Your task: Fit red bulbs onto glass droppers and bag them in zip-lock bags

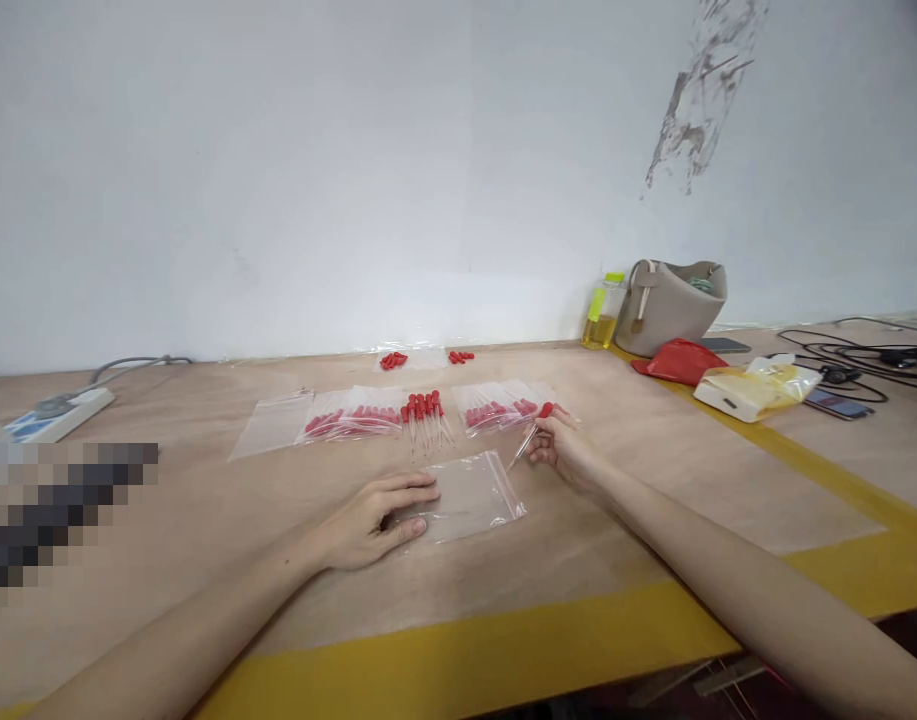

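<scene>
My right hand (559, 448) pinches a glass dropper (524, 446) with a red bulb. The dropper's thin tube slants down to the left, just above the mouth side of a clear zip bag (465, 490). Lying flat on the table, this bag has its zip edge to the right. My left hand (387, 515) rests on the bag's left end with fingers stretched out. Behind the bag is a row of several red-bulbed droppers (426, 410), tubes pointing at me. Filled bags (360, 415) lie left of the row, and more filled bags (495, 408) lie right of it, partly behind my right hand.
Loose red bulbs (393, 360) lie near the wall. At the back right stand a bottle of yellow liquid (602, 315) and a grey bag (672, 305). A red pouch (679, 361), a yellow-white packet (758, 385), a phone (839, 403) and black cables lie right. A power strip (60, 415) is left.
</scene>
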Demonstrator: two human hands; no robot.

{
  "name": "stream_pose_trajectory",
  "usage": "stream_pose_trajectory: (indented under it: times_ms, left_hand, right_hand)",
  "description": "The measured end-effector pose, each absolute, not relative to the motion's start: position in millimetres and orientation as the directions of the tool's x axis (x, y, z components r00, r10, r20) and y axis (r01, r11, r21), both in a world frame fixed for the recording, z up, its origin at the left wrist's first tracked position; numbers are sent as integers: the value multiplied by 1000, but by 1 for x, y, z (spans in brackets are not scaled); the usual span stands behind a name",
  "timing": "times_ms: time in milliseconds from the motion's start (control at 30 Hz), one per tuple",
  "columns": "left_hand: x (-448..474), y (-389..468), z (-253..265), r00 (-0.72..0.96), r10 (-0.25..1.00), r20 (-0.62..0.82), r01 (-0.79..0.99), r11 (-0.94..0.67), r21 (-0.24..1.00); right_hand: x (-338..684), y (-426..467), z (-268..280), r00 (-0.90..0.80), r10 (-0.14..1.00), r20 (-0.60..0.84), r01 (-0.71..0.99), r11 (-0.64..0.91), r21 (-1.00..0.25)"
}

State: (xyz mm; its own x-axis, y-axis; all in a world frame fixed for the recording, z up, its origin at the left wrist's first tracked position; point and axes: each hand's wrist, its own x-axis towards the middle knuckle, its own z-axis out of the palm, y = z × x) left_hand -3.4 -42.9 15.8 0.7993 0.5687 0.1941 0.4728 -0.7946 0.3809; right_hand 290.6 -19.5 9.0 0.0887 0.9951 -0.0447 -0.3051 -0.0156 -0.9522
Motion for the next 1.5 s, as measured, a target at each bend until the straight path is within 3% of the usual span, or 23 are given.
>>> stream_pose_trajectory:
  times_ms: [133,233,333,433,500,633,900,1233,1367,1500]
  left_hand:
    - [-1,-42,17,804,568,177,473,-790,389]
    - [0,-43,19,812,557,174,461,-795,394]
    - [-1,-43,20,815,549,185,453,-803,388]
    - [0,-43,19,815,546,193,448,-805,388]
    - [1,-42,19,816,541,201,439,-808,392]
    - [6,-41,20,825,520,223,408,-820,402]
    - [8,-40,20,823,528,211,417,-813,407]
    - [9,-38,17,823,521,226,400,-814,420]
    - [7,-39,15,801,542,255,410,-806,427]
    - [5,-39,17,803,554,220,420,-788,450]
  right_hand:
    - [286,-24,7,6,997,-82,-356,-74,-932]
    - [290,-30,9,-103,983,-153,-298,-177,-938]
    - [300,-35,11,-262,949,-178,-37,-194,-980]
    - [305,-37,12,-333,935,-124,224,-49,-973]
    - [303,-37,9,-336,941,-45,287,57,-956]
    - [294,-35,-1,-336,942,-11,299,96,-949]
    - [290,-41,3,-343,939,6,135,56,-989]
    - [278,-37,-4,-383,922,65,144,129,-981]
    - [277,-37,-6,-312,948,66,222,140,-965]
    - [283,-41,3,-137,990,-35,380,20,-925]
